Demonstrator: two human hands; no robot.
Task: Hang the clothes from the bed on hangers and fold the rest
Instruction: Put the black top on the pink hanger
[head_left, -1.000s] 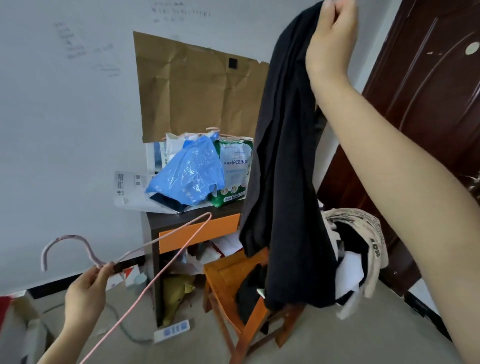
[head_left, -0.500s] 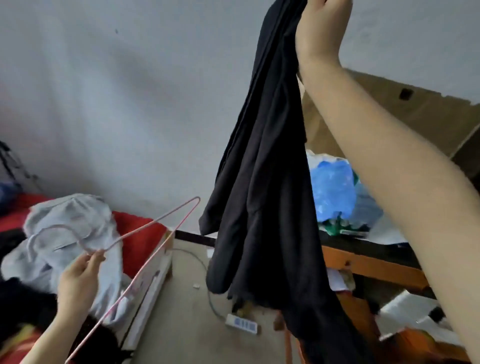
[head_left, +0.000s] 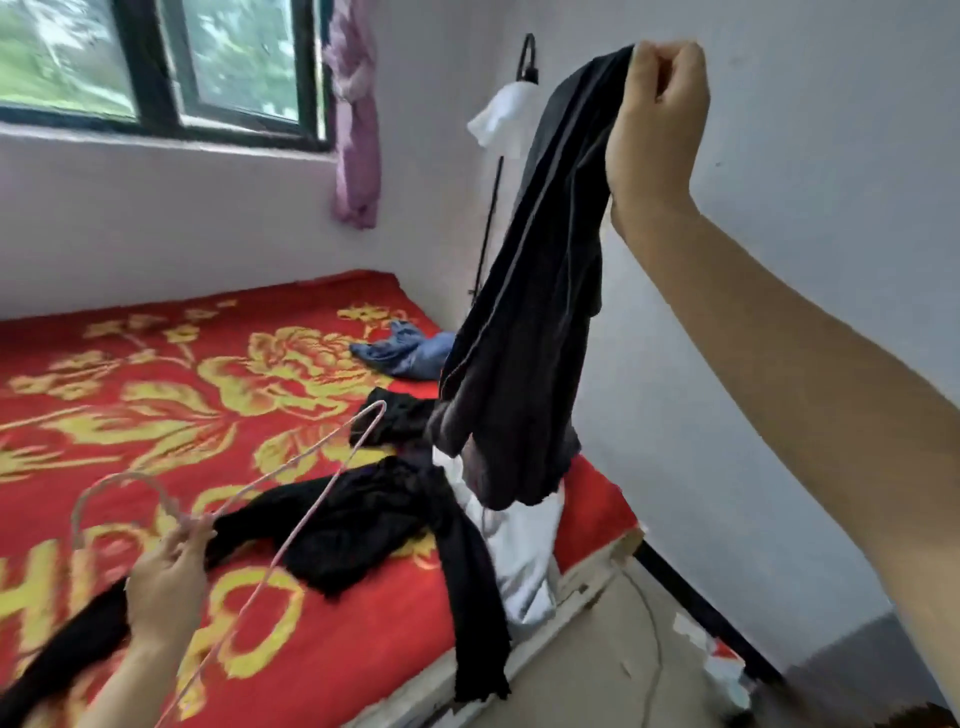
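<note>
Head view: a dark garment (head_left: 524, 332) is held up in the air by the right hand (head_left: 657, 119), whose fingers are curled tightly round its bunched upper end. The cloth is seen hanging down in long folds, its lower hem just above the right edge of the bed (head_left: 156, 374).

A pink wire hanger (head_left: 332, 483) is pinched at the base of its hook by the fingers of the left hand (head_left: 166, 582), low at the left. The hanger is tilted, with one shoulder tip pointed toward the hanging garment but kept apart from it.

The bed is covered by a red spread with yellow flowers. A black garment (head_left: 363, 525) is spread across it, one strip trailing over the bed's edge. A white garment (head_left: 524, 540) is bunched beside it at the edge, and a blue garment (head_left: 410, 351) is left crumpled farther back.

A window (head_left: 156, 62) and a knotted purple curtain (head_left: 356, 119) are seen on the far wall, and a lamp (head_left: 504, 114) with a white shade is placed in the corner.
</note>
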